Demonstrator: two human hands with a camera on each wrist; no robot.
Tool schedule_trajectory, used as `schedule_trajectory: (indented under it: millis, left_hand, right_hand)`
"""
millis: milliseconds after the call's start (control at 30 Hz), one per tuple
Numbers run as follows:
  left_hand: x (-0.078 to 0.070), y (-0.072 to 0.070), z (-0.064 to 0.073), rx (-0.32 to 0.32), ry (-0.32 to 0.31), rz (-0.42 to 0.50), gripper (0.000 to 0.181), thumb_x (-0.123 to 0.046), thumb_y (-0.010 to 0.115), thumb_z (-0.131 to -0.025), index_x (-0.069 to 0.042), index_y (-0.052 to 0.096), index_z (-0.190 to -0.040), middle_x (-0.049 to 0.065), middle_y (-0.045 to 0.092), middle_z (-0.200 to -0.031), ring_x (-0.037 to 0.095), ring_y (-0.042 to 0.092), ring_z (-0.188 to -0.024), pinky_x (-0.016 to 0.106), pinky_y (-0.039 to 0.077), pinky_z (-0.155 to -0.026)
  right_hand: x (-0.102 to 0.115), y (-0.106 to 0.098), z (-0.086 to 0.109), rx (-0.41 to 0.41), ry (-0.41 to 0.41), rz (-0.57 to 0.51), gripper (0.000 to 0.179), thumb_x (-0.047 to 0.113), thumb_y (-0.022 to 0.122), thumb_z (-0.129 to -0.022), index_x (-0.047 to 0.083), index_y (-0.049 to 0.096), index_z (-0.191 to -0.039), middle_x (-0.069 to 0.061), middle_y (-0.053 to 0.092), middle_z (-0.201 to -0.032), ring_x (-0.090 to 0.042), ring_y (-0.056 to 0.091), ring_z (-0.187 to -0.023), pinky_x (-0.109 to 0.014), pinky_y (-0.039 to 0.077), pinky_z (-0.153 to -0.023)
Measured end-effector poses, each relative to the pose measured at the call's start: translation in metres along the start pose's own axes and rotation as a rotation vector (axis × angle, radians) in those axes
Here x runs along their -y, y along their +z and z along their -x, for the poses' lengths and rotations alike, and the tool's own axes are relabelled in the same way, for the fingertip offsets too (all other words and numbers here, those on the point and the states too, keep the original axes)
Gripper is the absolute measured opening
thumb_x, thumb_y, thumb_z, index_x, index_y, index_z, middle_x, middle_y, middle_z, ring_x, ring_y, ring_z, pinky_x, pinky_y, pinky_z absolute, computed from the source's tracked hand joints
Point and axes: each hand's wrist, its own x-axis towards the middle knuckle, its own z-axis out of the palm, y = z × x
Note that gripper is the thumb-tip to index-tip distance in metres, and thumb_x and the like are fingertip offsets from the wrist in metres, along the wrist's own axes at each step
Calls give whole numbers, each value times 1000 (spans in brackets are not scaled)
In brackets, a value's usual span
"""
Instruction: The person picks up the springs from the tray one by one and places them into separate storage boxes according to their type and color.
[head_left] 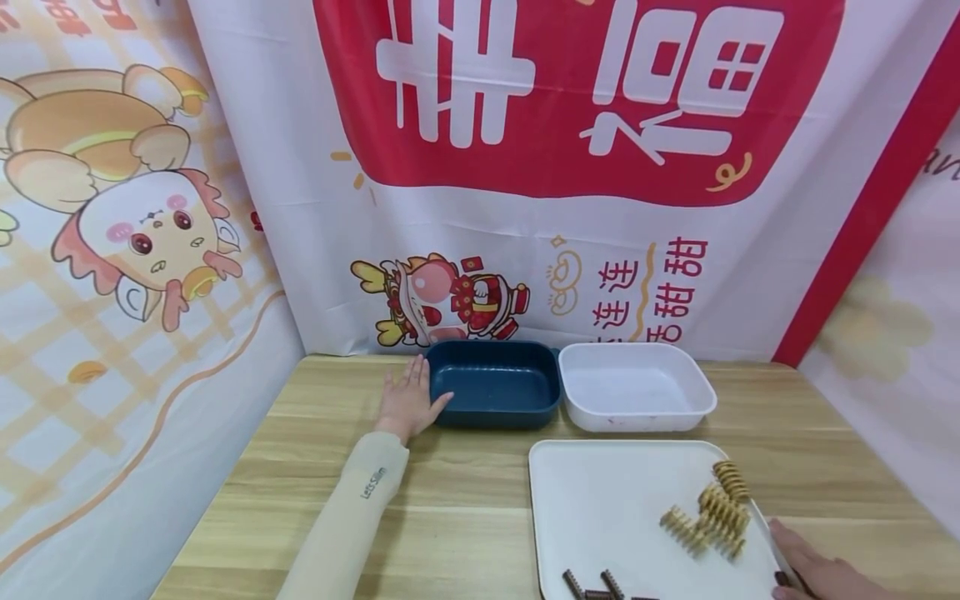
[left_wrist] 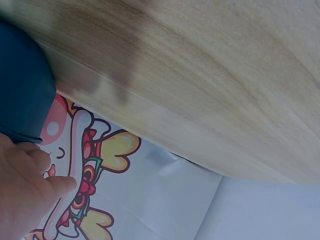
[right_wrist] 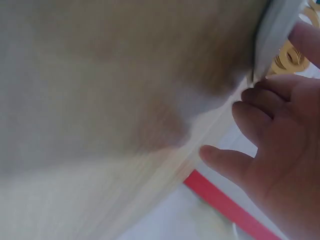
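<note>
My left hand point(head_left: 408, 400) rests against the left end of a dark blue rectangular box point(head_left: 495, 419), its fingers along the side and its thumb at the front corner. The left wrist view shows these fingers point(left_wrist: 42, 165) at the box's rim. At lower right, my right hand point(head_left: 821, 567) grips the right edge of a white tray point(head_left: 600, 492). In the right wrist view its fingers point(right_wrist: 260, 107) curl at the tray's edge. Gold spiral coils point(head_left: 723, 517), slightly blurred, lie on the tray's right side, with dark brown ridged pieces point(head_left: 612, 583) near the front.
A white rectangular box point(head_left: 637, 421) stands right beside the blue one at the table's back. The wood-grain table point(head_left: 457, 517) meets a printed cloth point(head_left: 465, 217) behind it. More printed cloth point(head_left: 150, 367) hangs along the left side.
</note>
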Motion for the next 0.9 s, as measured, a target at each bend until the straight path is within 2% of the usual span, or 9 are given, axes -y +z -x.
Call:
schedule_trajectory:
  millis: [100, 200, 267, 300, 400, 433, 500, 667, 900]
  left_hand:
    - [-1, -1, 1, -12, 6, 9, 82, -58, 31, -98, 6, 21, -148, 19, 17, -156, 30, 12, -144, 58, 6, -111]
    - [1, 3, 0, -42, 21, 29, 85, -61, 27, -97, 7, 22, -148, 20, 19, -155, 31, 14, -144, 60, 7, -110]
    - [1, 3, 0, -43, 23, 34, 85, -61, 27, -97, 7, 22, -147, 21, 19, -155, 32, 14, -144, 60, 7, -110]
    - [1, 2, 1, -40, 23, 34, 85, -61, 28, -97, 7, 22, -147, 21, 19, -155, 32, 14, -144, 60, 7, -110]
    - [-1, -3, 2, 1, 8, 14, 83, -58, 31, -97, 6, 19, -148, 20, 15, -156, 31, 12, -144, 59, 5, -111]
    - [-2, -5, 3, 10, 5, 8, 84, -58, 31, -97, 6, 18, -149, 20, 14, -156, 31, 11, -144, 59, 4, -111]
    - [-2, -7, 4, 22, 2, 1, 84, -59, 30, -97, 6, 18, -149, 19, 14, -156, 31, 11, -144, 59, 4, -111]
    - [-1, -9, 5, 27, 1, 9, 83, -58, 30, -98, 7, 18, -149, 20, 14, -156, 32, 11, -144, 60, 5, -111]
    - [-2, -9, 6, 16, 1, 9, 83, -58, 30, -98, 7, 19, -148, 20, 15, -156, 32, 12, -144, 60, 6, -110]
  right_hand:
    - [5, 16, 2, -162, 14, 137, 97, 42, 61, -90, 11, -7, -152, -29, 26, -147, -38, 56, -110, -70, 39, -72]
    - [10, 25, 2, -186, 55, 158, 102, 45, 60, -90, 26, -22, -148, -33, 29, -144, -44, 53, -112, -73, 36, -76]
    - [14, 27, 3, -209, 64, 144, 101, 47, 61, -89, 29, -18, -150, -34, 36, -140, -29, 36, -133, -73, 35, -79]
    - [15, 28, 2, -214, 63, 140, 100, 48, 60, -89, 31, -17, -150, -26, 27, -149, -16, 24, -139, -73, 34, -80]
    - [20, 30, 2, -294, 9, 141, 99, 45, 64, -87, 35, -10, -152, 15, -3, -155, 21, 1, -122, -72, 35, -78]
    - [23, 31, 2, -320, -9, 136, 99, 43, 66, -86, 37, -9, -152, 29, -11, -149, 27, -6, -113, -72, 34, -78]
    - [28, 31, 1, -366, -45, 144, 101, 41, 68, -85, 37, -7, -152, 45, -19, -134, 28, -4, -115, -72, 35, -76]
    - [41, 33, -1, -404, -70, 178, 105, 40, 70, -83, 33, -8, -153, 43, -22, -136, 27, -14, -116, -72, 36, -76]
    - [57, 38, -5, -361, -55, 219, 108, 45, 66, -85, 33, -20, -149, 41, -31, -133, 24, -22, -118, -70, 36, -80]
